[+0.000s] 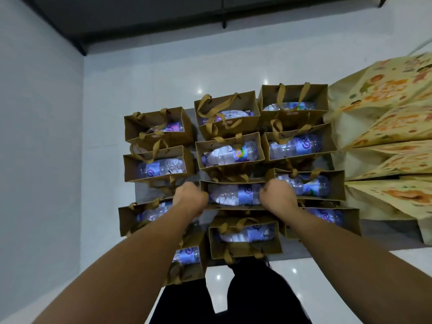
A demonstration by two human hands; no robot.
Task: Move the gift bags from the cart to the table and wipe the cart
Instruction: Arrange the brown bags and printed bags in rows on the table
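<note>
Several brown paper gift bags with ribbon handles stand in rows on a grey flat surface [383, 237], each holding a plastic water bottle. My left hand [189, 199] and my right hand [278, 196] are curled at the two ends of one middle gift bag [233, 195]. Each hand seems to grip that bag's side or handle, though the fingers are hidden behind the knuckles. Another gift bag [244, 237] stands just in front of it, nearest to me.
Yellow patterned cloth bags [385, 127] are stacked at the right edge of the surface. A pale wall [39, 136] runs along the left. Glossy white floor tiles [163, 85] surround the surface, and my dark trousers [257, 295] show below.
</note>
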